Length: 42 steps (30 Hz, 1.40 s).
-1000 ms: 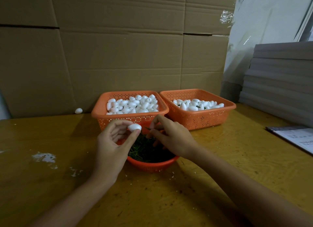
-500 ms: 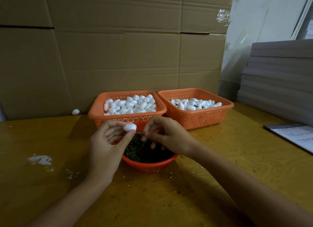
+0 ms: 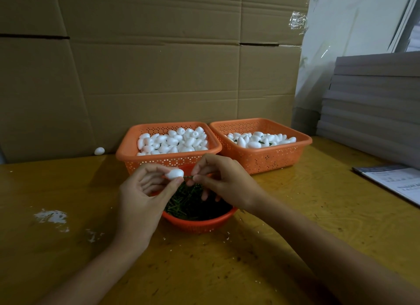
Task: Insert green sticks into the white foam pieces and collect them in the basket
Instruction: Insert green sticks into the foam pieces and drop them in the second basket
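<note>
Held foam piece (image 3: 174, 173) is just above the stick bowl (image 3: 197, 225), far rim, with the left hand (image 3: 145, 197) pinching it thumb-to-fingertips. The right hand (image 3: 223, 182) pinches a green stick (image 3: 188, 177), tip at the foam's end. Risk: an off-axis push probably bends the thin stick or splits the foam; a slack pinch drops it into the bowl.

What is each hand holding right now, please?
Left hand: pinches a white foam piece.
Right hand: pinches a green stick, pointed at that piece.
</note>
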Available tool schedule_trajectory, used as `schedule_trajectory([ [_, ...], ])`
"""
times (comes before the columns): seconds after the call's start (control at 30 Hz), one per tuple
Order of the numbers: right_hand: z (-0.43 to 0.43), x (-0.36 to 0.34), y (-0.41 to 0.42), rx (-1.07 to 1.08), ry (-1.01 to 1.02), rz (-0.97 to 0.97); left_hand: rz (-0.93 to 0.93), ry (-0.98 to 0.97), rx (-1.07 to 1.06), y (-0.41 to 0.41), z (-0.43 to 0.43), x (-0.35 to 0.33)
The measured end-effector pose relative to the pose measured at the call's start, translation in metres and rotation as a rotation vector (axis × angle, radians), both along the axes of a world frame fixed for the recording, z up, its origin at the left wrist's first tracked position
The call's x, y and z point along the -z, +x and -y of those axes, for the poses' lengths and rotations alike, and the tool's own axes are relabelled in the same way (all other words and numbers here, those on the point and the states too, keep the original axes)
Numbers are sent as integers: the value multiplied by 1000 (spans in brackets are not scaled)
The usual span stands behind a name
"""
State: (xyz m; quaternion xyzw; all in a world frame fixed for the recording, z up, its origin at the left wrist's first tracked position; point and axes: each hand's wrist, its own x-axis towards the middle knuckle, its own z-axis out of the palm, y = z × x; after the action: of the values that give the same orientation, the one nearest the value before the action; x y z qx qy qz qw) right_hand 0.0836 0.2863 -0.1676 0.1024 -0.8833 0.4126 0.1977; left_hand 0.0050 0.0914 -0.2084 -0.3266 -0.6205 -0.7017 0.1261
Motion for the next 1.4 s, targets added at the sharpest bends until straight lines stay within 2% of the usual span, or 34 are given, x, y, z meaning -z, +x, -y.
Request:
schedule_trajectory([
  [0.3, 2, 3, -1, -20, 289, -241, -107, -67, -26, 6, 2, -4],
  [0.5, 1, 1, -1, -10, 279, -255, -108, -108, -36, 5, 3, -2],
  [0.57, -4, -2, -2, 106, 276, -318, -123, -152, -21, 11, 1, -2],
  [0.63, -18, -4, -3, 319, 231, -397, -211, -253, -16, 17, -1, -1],
  [0.77, -58, -5, -2, 742, 241, -503, -625, -557, -61, 23, -1, 1],
  [0.83, -79, -3, 1, 888, 289, -483, -821, -716, -79, 25, -2, 1],
  [0.93, -102, 5, 6, 1034, 370, -367, -847, -819, -89, 25, -3, 0],
  [1.03, -110, 9, 10, 1068, 422, -340, -850, -814, -93, 25, -3, 1],
  [1.17, -111, 6, 9, 1011, 497, -261, -856, -787, -94, 24, -4, 2],
  [1.4, -108, 12, 4, 1017, 482, -225, -840, -760, -83, 23, -4, 4],
])
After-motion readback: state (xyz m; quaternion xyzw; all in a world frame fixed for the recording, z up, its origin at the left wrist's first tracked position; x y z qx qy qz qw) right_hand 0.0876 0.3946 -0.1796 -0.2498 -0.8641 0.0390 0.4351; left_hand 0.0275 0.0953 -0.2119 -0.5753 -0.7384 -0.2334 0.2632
